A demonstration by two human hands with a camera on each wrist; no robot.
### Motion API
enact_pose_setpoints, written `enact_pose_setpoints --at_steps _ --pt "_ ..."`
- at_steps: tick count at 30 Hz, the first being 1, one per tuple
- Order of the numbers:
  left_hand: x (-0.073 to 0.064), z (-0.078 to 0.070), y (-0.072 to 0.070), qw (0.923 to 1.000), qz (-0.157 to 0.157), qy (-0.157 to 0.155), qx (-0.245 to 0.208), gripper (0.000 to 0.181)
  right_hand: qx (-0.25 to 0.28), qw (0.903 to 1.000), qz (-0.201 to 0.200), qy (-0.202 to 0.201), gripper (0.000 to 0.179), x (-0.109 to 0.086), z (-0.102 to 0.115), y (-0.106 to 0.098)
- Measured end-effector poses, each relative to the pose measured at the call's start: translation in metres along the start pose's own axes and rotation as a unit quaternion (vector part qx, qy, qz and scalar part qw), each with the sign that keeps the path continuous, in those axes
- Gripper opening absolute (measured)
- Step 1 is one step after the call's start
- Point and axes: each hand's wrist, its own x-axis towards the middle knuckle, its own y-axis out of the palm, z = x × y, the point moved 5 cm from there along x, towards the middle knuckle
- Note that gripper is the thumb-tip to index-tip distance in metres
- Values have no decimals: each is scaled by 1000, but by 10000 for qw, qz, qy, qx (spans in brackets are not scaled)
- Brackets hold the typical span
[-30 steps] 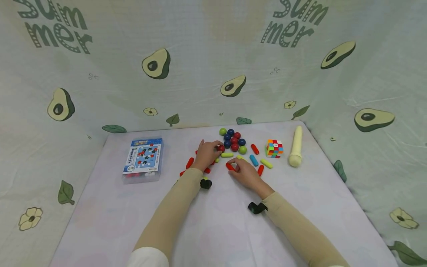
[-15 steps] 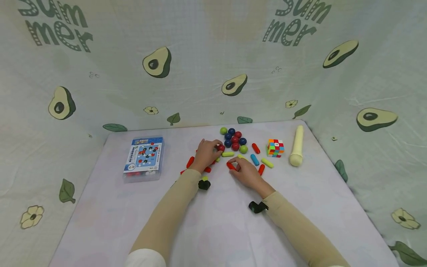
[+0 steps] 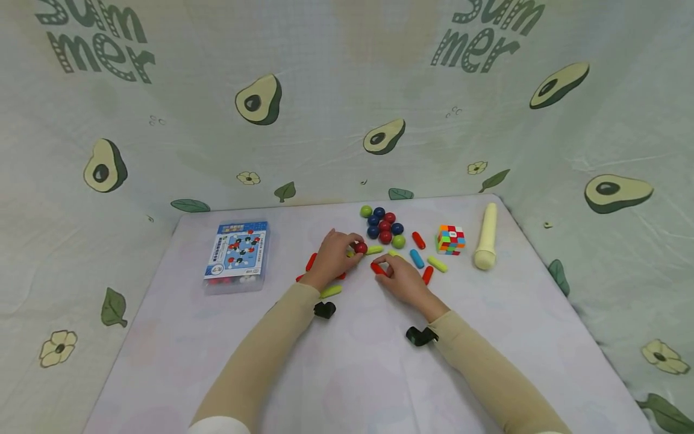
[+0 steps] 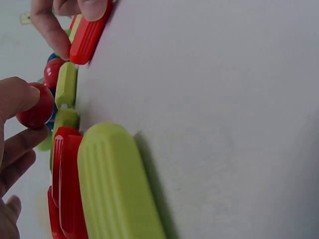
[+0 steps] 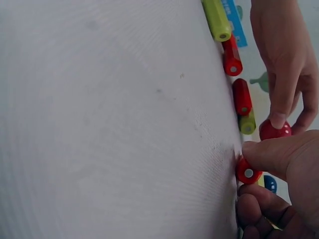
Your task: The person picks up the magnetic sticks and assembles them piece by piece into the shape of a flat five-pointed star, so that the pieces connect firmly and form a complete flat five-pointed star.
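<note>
Red stick (image 3: 378,269), pinched in the right hand (image 3: 403,279), slanted far-left, I noted, roughly toward the red ball (image 3: 360,248) pinched, just apart, in the left hand (image 3: 333,256).

Backdrop (image 3: 314,163), far left: "summer" is running over two lines | backdrop, far right: the same "summer" is showing | box (image 3: 233,287), left: its label (image 3: 238,250) is carrying print too small to read

Head view: the table (image 3: 347,374) is seen from above and well back, forward and down. Wrist views: the table is seen from low and close, turned sideways, the opposite hand at the top. Left hand (image 3: 333,258), right hand (image 3: 402,279) and held red ball (image 3: 360,248) are shared by all three.
</note>
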Motion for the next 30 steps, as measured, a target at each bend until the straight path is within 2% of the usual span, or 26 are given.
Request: enact_pose_setpoints --at_steps 6,10,18,23,30 --pt "-10 -5 6 9998 112 145 -49 37 -58 10000 -1 58 39 0 0 0" --pt "-13 -9 7 9997 69 250 7 34 -124 9999 7 54 41 1 0 1" --pt "-22 -12 10 9996 136 191 167 35 -148 9998 5 -103 42 -4 1 1" --pt "-23 -14 13 9991 253 229 265 34 -141 9996 -66 -246 40 -10 -1 1" --pt "-22 -13 19 9982 517 227 185 33 -88 9986 -213 -474 41 -16 -3 1"
